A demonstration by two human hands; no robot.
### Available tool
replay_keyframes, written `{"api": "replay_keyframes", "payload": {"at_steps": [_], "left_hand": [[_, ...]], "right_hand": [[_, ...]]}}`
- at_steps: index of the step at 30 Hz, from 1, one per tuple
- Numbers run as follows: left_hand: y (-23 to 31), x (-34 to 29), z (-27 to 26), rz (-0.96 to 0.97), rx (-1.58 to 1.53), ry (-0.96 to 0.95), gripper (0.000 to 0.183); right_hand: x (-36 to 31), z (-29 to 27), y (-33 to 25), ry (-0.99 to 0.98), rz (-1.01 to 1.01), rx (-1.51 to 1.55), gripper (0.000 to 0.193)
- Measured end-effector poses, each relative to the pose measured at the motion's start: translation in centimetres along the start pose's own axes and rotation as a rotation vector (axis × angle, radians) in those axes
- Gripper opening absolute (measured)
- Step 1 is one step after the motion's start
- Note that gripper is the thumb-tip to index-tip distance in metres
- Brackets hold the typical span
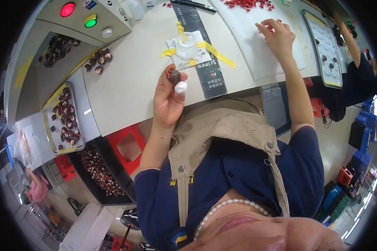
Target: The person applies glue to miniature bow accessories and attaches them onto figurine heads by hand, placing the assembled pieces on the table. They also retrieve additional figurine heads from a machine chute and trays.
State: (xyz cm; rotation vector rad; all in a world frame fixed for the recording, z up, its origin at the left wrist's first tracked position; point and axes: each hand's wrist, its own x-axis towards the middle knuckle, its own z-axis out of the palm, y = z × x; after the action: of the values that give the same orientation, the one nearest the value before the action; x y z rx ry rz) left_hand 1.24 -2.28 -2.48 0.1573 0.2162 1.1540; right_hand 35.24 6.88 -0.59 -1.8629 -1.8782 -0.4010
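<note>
My left hand [168, 100] is closed, its fingers raised above the table's front edge. Between its thumb and fingertips sits a dark brown, rough round ball [174, 76] with a red spot on its left side. Just below the ball, a white rounded piece [180, 87] shows at the fingers; whether it is a finger cover or a held thing I cannot tell. Farther right, my right hand [280, 39] hangs over a white sheet [255, 58], its fingers pinched together with small red bits showing at the tips. A pile of small red pieces [249, 4] lies beyond it.
A clear round dish [186, 46] stands on a white square taped down with yellow strips. Brown balls [99, 60] lie by a machine with red and green lights [67, 9]. A filled metal tray [80, 140] stands at left, above a black bin [125, 190]. Another person's arm [348, 39] is at right.
</note>
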Motion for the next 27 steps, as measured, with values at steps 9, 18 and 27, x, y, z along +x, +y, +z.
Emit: {"api": "replay_keyframes", "payload": {"at_steps": [9,18,27], "left_hand": [[2.2,-0.9,-0.9,0.026,-0.04,0.001,0.04],[3.1,-1.3,-1.6,0.057,0.203,-0.027,0.038],[-0.8,0.5,1.3,0.048,0.409,0.075,0.043]], "right_hand": [[1.1,1.3,-1.0,-0.323,-0.012,0.078,0.023],[0.8,-2.6,-5.0,-0.031,-0.105,0.398,0.012],[-4.6,-4.3,-16.3,-0.397,-0.114,1.101,0.025]]}}
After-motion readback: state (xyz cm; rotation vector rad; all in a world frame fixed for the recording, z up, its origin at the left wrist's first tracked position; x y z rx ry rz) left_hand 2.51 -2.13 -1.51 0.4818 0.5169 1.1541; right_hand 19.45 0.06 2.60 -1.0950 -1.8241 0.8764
